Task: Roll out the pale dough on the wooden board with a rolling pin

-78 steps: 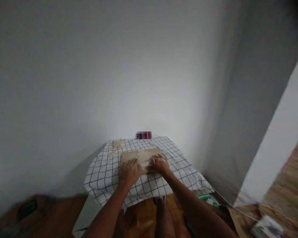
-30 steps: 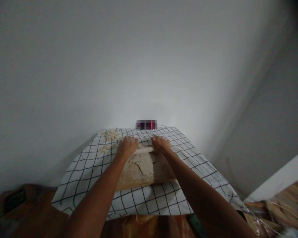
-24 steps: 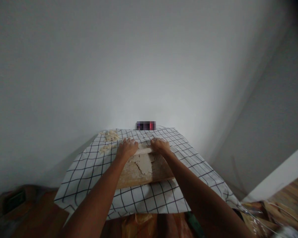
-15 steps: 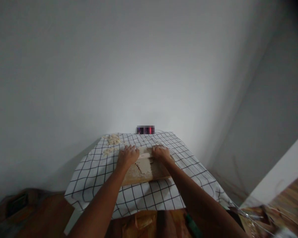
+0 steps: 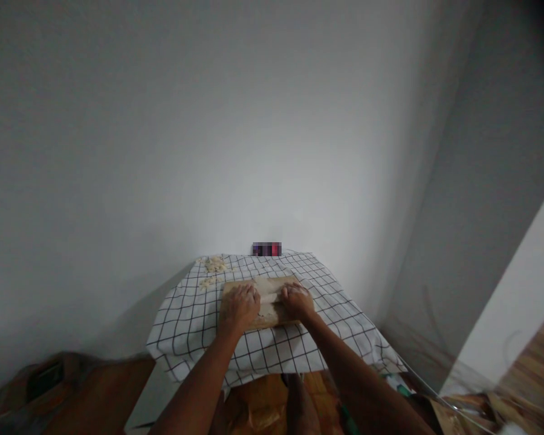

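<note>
A pale rolling pin [image 5: 271, 298] lies crosswise over a flat sheet of dough [image 5: 266, 284]. My left hand [image 5: 242, 305] is closed round its left end, and my right hand [image 5: 298, 300] grips the right end. Under the dough is a wooden board [image 5: 231, 287], its near edge partly covered by my hands and forearms. Both hands sit around the nearer half of the board, with dough showing beyond the pin.
A white checked cloth [image 5: 188, 314] covers the table. Loose pale dough pieces [image 5: 215, 264] lie at its far left, with a smaller scatter nearer the board. A dark and red blurred object [image 5: 267, 249] stands against the wall. Boxes and a cable are on the floor.
Both hands have drawn the rolling pin toward me, from the far part of the board to its nearer half. More dough shows beyond the pin. The camera view has shifted slightly.
</note>
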`<state>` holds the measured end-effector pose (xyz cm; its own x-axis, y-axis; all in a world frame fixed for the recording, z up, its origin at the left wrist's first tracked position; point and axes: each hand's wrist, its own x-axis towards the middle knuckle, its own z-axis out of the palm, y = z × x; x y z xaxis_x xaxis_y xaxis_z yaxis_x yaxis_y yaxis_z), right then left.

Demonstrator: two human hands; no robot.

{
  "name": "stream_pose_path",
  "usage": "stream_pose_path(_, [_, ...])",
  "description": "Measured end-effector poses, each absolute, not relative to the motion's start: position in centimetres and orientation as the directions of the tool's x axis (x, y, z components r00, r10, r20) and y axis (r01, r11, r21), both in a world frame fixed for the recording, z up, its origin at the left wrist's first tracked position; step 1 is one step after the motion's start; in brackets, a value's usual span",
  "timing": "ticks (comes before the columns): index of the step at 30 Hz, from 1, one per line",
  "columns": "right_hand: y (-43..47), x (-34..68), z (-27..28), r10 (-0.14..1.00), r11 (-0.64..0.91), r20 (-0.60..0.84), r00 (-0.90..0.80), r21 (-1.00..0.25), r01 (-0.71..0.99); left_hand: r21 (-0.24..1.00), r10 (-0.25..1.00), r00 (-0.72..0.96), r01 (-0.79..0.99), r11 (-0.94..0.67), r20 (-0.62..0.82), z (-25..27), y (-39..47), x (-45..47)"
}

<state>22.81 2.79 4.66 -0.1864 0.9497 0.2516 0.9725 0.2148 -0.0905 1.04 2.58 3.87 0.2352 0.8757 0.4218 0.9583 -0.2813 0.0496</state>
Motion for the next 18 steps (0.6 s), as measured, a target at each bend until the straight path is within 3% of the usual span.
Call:
stream_pose_path(8, [0.6, 23.0, 4.2, 0.951, 0.217, 0.232, -0.206, -0.022, 0.976, 0.082, 0.88, 0.229, 0.954, -0.288, 0.417, 4.0, -0.3, 1.3])
stream_pose_path(18, [0.2, 23.1, 4.5, 0.933, 0.243, 0.293, -0.21, -0.079, 0.967, 0.108, 0.881, 0.226, 0.95, -0.294, 0.416, 3.5, 0.1, 1.3])
